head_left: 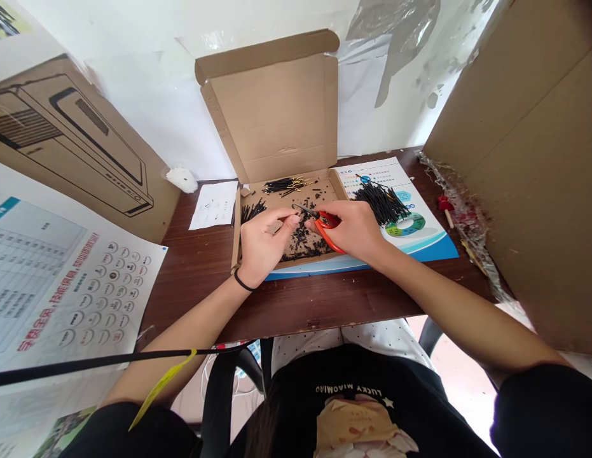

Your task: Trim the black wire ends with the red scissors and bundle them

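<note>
Over the open cardboard box (276, 105), my right hand (355, 230) holds orange-handled scissors (330, 236), their dark blades pointing left toward my other hand. My left hand (264, 242) is pinched at the fingertips near the blade tips; what it holds is too small to make out. Short black bits (302, 240) lie scattered on the box floor below both hands. A bundle of black sticks with gold-coloured ends (286, 184) lies at the back of the box, and more black sticks (252, 210) lie at its left side.
Right of the box, a large pile of black sticks (382, 202) rests on a printed sheet (432, 238). A small white paper (213, 205) lies to the left. Cardboard panels (529, 159) stand at both sides. A red object (445, 203) and crumpled clear plastic (472, 235) are at the right edge.
</note>
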